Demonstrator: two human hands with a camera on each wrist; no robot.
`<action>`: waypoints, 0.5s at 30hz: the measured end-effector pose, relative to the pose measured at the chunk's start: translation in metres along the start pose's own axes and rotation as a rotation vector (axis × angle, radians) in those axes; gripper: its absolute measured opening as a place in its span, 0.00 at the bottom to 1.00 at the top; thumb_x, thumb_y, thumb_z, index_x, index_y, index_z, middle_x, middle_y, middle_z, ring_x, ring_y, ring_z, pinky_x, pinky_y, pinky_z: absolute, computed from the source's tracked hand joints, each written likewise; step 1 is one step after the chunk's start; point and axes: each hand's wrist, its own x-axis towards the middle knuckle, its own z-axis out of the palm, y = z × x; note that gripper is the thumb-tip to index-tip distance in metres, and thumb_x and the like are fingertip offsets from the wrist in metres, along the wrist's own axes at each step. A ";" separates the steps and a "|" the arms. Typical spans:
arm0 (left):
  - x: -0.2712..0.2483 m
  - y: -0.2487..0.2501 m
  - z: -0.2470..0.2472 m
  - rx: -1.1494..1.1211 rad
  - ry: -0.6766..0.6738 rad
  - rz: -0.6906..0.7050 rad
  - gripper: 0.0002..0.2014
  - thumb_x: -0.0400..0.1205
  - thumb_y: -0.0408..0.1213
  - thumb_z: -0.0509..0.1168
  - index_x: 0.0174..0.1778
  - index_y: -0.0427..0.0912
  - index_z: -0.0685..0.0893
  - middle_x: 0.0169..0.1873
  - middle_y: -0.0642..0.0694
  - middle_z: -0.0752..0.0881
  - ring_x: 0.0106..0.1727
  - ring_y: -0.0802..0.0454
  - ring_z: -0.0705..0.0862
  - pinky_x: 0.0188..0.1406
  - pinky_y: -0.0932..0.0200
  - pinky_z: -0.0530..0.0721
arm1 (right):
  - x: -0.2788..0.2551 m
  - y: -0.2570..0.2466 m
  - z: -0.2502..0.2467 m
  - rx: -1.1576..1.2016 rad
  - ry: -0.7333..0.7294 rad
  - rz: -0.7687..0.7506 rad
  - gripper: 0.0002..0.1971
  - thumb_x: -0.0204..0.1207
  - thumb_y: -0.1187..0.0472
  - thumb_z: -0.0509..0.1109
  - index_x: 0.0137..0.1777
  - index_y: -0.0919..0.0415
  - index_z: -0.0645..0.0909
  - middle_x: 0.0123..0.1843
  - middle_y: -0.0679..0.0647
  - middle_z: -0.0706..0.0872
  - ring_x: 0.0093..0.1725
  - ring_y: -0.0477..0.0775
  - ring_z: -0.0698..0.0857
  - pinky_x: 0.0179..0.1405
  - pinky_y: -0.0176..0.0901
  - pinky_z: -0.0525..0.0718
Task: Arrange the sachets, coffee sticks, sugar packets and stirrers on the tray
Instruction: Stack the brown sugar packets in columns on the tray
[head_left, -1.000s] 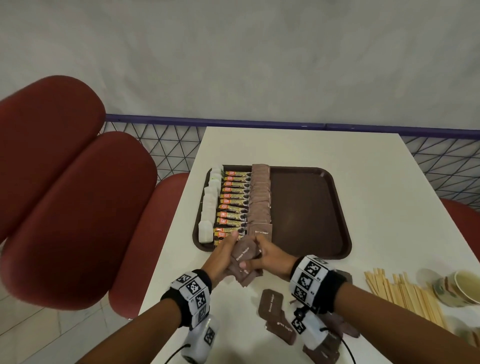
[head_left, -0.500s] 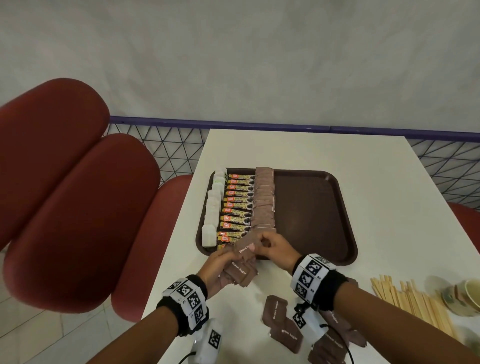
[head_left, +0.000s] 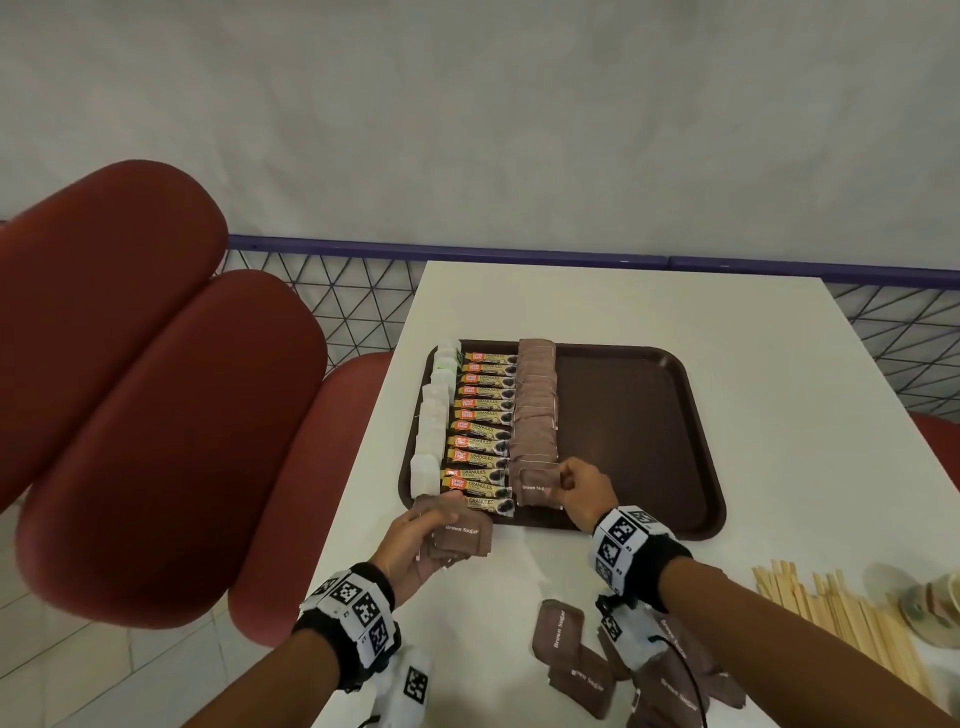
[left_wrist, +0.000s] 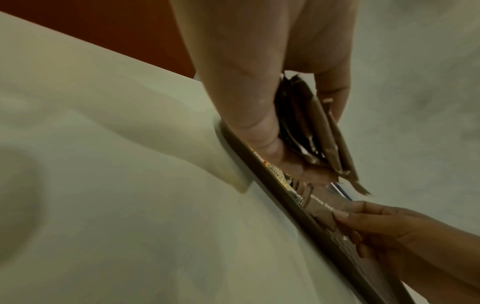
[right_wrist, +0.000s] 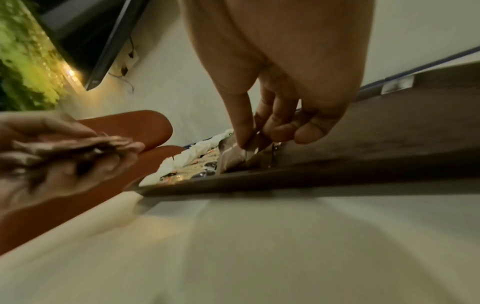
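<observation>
A brown sugar packet is pinched by the right hand at the near end of the tray, while a stack of packets is gripped by the left hand just before the tray's rim

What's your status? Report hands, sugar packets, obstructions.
Right hand pinching one brown sugar packet at near end of tray row. Left hand gripping packet stack off tray's near edge. Stirrers on table. No obstruction seen.
</observation>
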 end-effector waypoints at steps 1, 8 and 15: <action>-0.001 0.000 0.000 -0.011 -0.014 -0.003 0.14 0.80 0.25 0.61 0.62 0.37 0.80 0.51 0.36 0.84 0.47 0.43 0.84 0.31 0.59 0.87 | 0.002 0.000 0.002 -0.043 0.016 -0.008 0.09 0.72 0.64 0.72 0.39 0.56 0.73 0.37 0.52 0.78 0.45 0.55 0.77 0.46 0.45 0.77; -0.002 -0.003 -0.003 0.003 -0.046 -0.001 0.15 0.78 0.22 0.62 0.60 0.36 0.80 0.50 0.33 0.86 0.45 0.39 0.86 0.34 0.55 0.88 | 0.005 -0.002 0.007 -0.507 0.105 -0.129 0.15 0.77 0.53 0.67 0.60 0.58 0.75 0.59 0.57 0.82 0.63 0.58 0.75 0.61 0.48 0.74; 0.001 -0.002 -0.004 0.036 -0.017 0.035 0.17 0.77 0.23 0.66 0.61 0.37 0.80 0.41 0.37 0.91 0.41 0.37 0.89 0.55 0.38 0.83 | -0.001 -0.002 0.003 -0.414 0.245 -0.195 0.17 0.73 0.53 0.71 0.58 0.58 0.72 0.58 0.53 0.76 0.60 0.54 0.72 0.59 0.42 0.73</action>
